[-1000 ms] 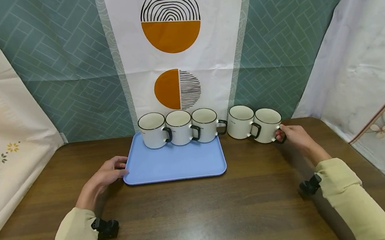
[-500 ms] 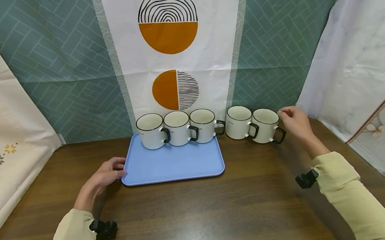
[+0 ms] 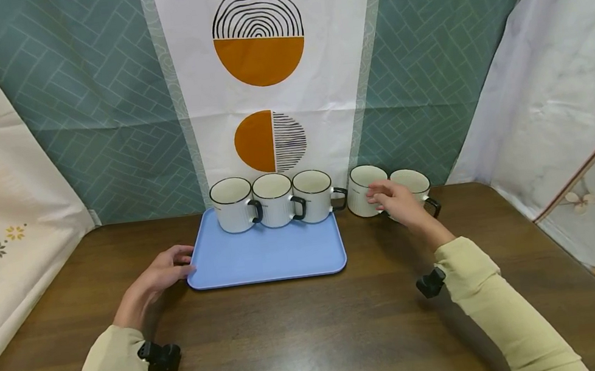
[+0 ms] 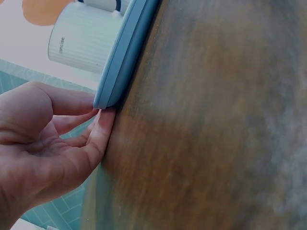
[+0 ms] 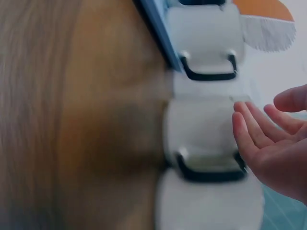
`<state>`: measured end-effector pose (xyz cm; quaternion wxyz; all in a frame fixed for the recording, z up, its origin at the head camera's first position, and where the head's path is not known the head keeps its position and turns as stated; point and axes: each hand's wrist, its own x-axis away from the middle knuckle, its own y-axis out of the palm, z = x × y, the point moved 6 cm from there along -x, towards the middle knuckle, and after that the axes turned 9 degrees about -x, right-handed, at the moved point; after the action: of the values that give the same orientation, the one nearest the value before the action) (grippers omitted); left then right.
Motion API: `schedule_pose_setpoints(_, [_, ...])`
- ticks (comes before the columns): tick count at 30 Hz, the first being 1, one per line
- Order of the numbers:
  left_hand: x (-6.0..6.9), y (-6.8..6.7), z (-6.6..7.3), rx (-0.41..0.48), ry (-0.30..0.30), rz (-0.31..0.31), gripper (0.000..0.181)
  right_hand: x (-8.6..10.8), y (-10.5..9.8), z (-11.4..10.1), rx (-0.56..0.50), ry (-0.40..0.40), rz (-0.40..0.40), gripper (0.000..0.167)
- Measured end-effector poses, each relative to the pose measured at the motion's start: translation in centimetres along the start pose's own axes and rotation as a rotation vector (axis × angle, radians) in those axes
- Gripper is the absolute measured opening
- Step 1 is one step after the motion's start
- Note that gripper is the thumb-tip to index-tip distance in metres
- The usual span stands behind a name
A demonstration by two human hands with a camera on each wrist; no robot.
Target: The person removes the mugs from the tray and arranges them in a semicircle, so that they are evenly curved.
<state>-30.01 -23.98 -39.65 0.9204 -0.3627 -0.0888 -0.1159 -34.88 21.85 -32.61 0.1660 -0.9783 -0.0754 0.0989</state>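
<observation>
A blue tray [image 3: 267, 256] lies on the table with three white, dark-rimmed mugs along its back edge. My left hand [image 3: 160, 273] is at its left edge; in the left wrist view the left hand [image 4: 53, 139] pinches the rim [image 4: 115, 72] between thumb and fingers. Right of the tray, two more mugs stand on the table, a nearer-the-tray mug [image 3: 360, 198] and an outer mug [image 3: 410, 180]. My right hand [image 3: 400, 201] hovers in front of both, holding nothing. The right wrist view shows the right hand [image 5: 273, 139] with fingers loosely bent beside a mug [image 5: 201, 124].
The wooden table [image 3: 293, 339] extends in front of the tray. Behind the mugs hangs a patterned cloth [image 3: 417, 74] with a white centre panel [image 3: 325, 41]. Pale cloths hang at the left [image 3: 10, 181] and right [image 3: 571, 117].
My right hand has let go of the outer mug's handle and moved left across it to the neighbouring mug. The left hand stays at the tray; the mugs keep their places.
</observation>
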Motion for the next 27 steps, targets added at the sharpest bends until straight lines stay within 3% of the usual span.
schedule_pose_setpoints(8, [0.1, 0.5, -0.5, 0.014, 0.006, -0.01, 0.056, -1.1, 4.0, 1.8, 0.022, 0.076, -0.001, 0.048])
schedule_pose_setpoints(14, [-0.3, 0.3, -0.3, 0.014, 0.004, -0.01, 0.057, -1.9, 5.6, 1.8, 0.051, 0.102, 0.009, 0.058])
schedule_pose_setpoints(20, [-0.3, 0.0, -0.3, 0.03, 0.023, -0.007, 0.058, -2.4, 6.0, 1.8, 0.05, 0.071, 0.074, 0.045])
schedule_pose_setpoints(24, [-0.1, -0.1, -0.3, 0.03, 0.021, -0.005, 0.058, -2.6, 6.5, 1.7, 0.067, 0.072, 0.07, 0.036])
schedule_pose_setpoints(27, [-0.1, 0.0, -0.3, 0.034, 0.023, -0.005, 0.057, -3.1, 7.1, 1.8, 0.02, 0.071, 0.069, 0.037])
